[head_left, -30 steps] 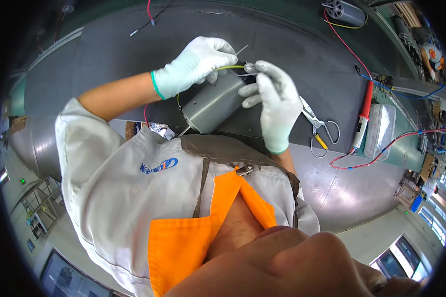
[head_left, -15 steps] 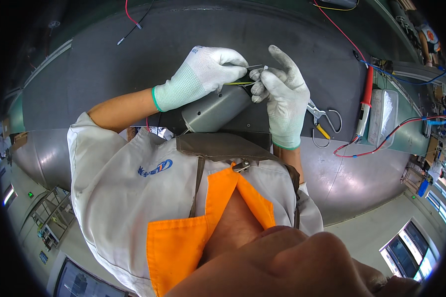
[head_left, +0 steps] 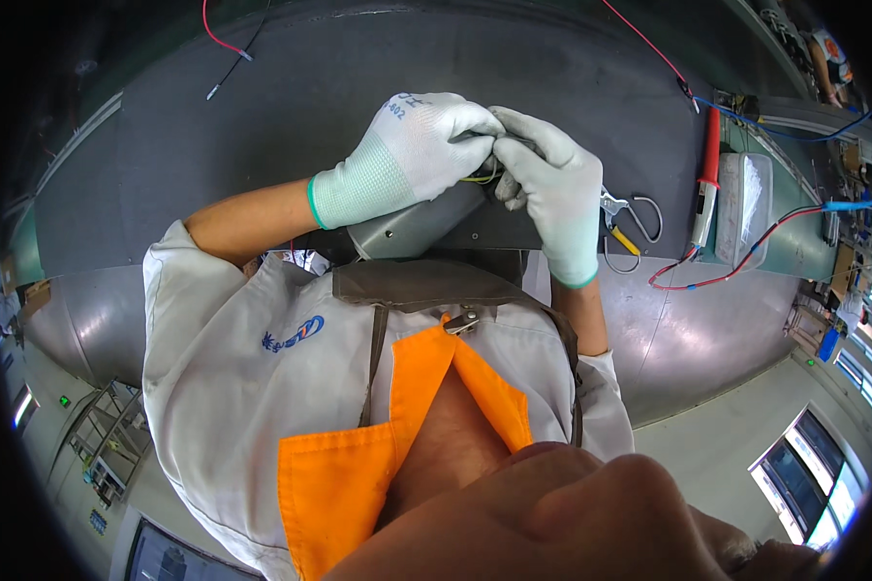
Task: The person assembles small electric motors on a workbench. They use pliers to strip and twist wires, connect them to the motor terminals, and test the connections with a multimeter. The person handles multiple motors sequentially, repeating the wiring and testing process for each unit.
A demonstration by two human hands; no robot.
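Note:
My left hand (head_left: 436, 140) and my right hand (head_left: 550, 184), both in white knit gloves, meet fingertip to fingertip above a grey metal cylinder (head_left: 419, 229). The left fingers are closed in a pinch; half a second ago a thin wire stuck out of them. Thumb and forefinger of the right hand pinch too, where a small white piece showed earlier. Fingers now hide both small parts. A yellow-green wire (head_left: 479, 179) bends up under the fingertips. The cylinder lies tilted at the bench's near edge, partly covered by my left hand.
Right of my right hand lies a silver hand tool (head_left: 622, 225) with looped handles and a yellow part. Farther right are a red-and-white pen-shaped tool (head_left: 707, 184) with a red-black cable and a clear plastic box (head_left: 744, 208). Red and black leads (head_left: 225, 44) hang at the far left.
My hands have come together, and the right fingers, raised and spread before, have folded down to the left fingertips. The small white piece and thin wire end are now hidden.

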